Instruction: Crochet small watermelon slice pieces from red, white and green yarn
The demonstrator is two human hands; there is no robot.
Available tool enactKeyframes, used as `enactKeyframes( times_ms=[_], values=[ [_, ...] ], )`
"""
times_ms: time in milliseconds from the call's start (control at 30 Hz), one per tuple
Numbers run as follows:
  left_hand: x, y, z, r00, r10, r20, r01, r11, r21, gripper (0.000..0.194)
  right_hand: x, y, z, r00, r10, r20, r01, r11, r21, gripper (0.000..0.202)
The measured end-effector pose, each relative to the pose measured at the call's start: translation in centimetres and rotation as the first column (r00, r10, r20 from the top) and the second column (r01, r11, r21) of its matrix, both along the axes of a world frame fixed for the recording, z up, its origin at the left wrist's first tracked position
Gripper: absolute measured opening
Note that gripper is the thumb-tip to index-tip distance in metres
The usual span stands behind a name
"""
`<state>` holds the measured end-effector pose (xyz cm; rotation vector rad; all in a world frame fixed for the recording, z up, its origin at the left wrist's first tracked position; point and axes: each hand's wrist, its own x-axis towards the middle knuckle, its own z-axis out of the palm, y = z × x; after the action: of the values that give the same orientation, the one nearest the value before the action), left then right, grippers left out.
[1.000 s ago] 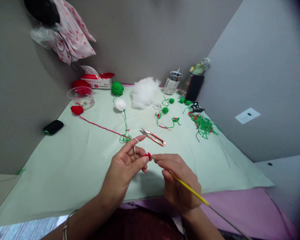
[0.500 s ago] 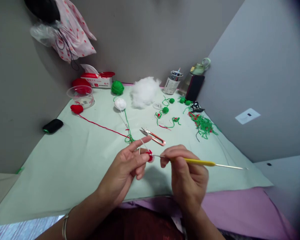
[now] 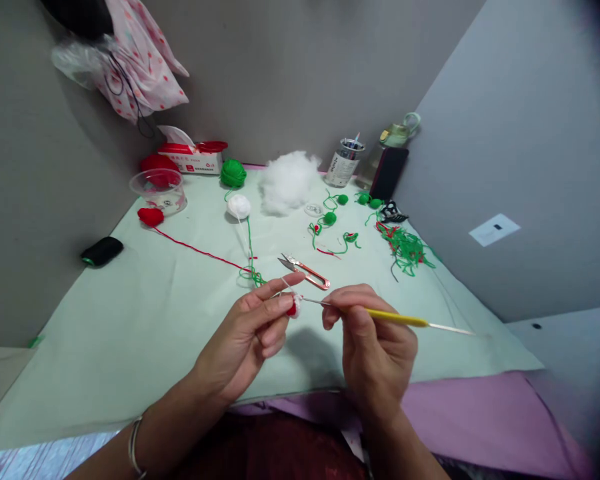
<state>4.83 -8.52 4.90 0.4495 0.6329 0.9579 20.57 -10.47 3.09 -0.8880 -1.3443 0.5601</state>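
Note:
My left hand (image 3: 253, 323) pinches a small red and white crochet piece (image 3: 294, 307) between thumb and fingers. White yarn runs over its stretched index finger. My right hand (image 3: 373, 333) is closed round the yellow handle of a crochet hook (image 3: 397, 318), held like a pen. The hook's thin metal tip reaches the top edge of the piece; whether it sits in a stitch I cannot tell. Just beyond my hands lie thread snips (image 3: 307, 272) with orange handles. A white yarn ball (image 3: 239, 207) and a tangle of green yarn (image 3: 253, 275) lie farther off, ahead of my left hand.
White stuffing (image 3: 290, 183) sits at the back, beside a green yarn ball (image 3: 233, 173). At left are a clear tub (image 3: 159, 193), red yarn (image 3: 151, 217) and a black spool (image 3: 103, 251). Green scraps (image 3: 407, 248), a pen cup (image 3: 345, 163) and a phone (image 3: 389, 173) stand or lie right.
The crochet piece has turned in my left fingers, showing more white at its edge. My right hand's hook has tilted slightly. The view has shifted a little.

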Motion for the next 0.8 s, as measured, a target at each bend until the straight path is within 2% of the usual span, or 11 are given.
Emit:
enactKeyframes(
  times_ms=[33,100,200,333,433,500,567,667,733,800],
  values=[
    [0.0,0.0,0.0,1.0,0.014,-0.014,-0.014,0.999,0.03,0.034,0.0,0.1,0.1,0.998,0.039,-0.04,-0.04,0.999,-0.028,0.023],
    [0.2,-0.1,0.0,0.998,0.027,-0.059,-0.022,0.995,0.092,0.036,-0.1,0.3,0.2,0.995,0.097,-0.021,-0.098,0.994,-0.053,0.019],
    [0.5,-0.3,-0.1,0.994,0.034,-0.104,-0.019,0.99,0.14,0.038,0.0,0.4,-0.2,0.994,0.107,-0.018,-0.109,0.99,-0.086,0.017],
    [0.3,-0.5,-0.1,0.993,0.023,-0.118,-0.008,0.992,0.128,0.039,0.4,0.7,-0.5,0.965,0.15,-0.215,-0.194,0.96,-0.202,0.019],
    [0.1,-0.5,0.1,0.991,0.009,-0.136,0.006,0.994,0.112,0.037,0.6,0.9,-0.2,0.929,0.195,-0.316,-0.268,0.941,-0.208,0.021],
    [0.1,-0.5,0.2,0.989,0.016,-0.15,0.001,0.994,0.113,0.036,0.6,0.9,0.1,0.926,0.212,-0.314,-0.282,0.939,-0.196,0.022],
    [0.1,-0.5,0.3,0.985,0.033,-0.169,-0.012,0.992,0.125,0.037,0.7,0.5,0.3,0.949,0.204,-0.242,-0.251,0.95,-0.187,0.022],
    [0.1,-0.6,0.0,0.974,0.082,-0.21,-0.046,0.984,0.17,0.037,0.8,-0.3,0.6,0.989,0.143,-0.035,-0.147,0.981,-0.124,0.023],
    [0.1,-0.6,-0.4,0.961,0.125,-0.247,-0.071,0.973,0.218,0.036,0.8,-0.8,0.6,0.986,0.091,0.137,-0.089,0.996,-0.019,0.023],
    [0.1,-0.8,-0.8,0.946,0.172,-0.276,-0.096,0.959,0.268,0.036,0.7,-1.1,0.4,0.948,0.026,0.318,-0.063,0.992,0.108,0.023]
  ],
)
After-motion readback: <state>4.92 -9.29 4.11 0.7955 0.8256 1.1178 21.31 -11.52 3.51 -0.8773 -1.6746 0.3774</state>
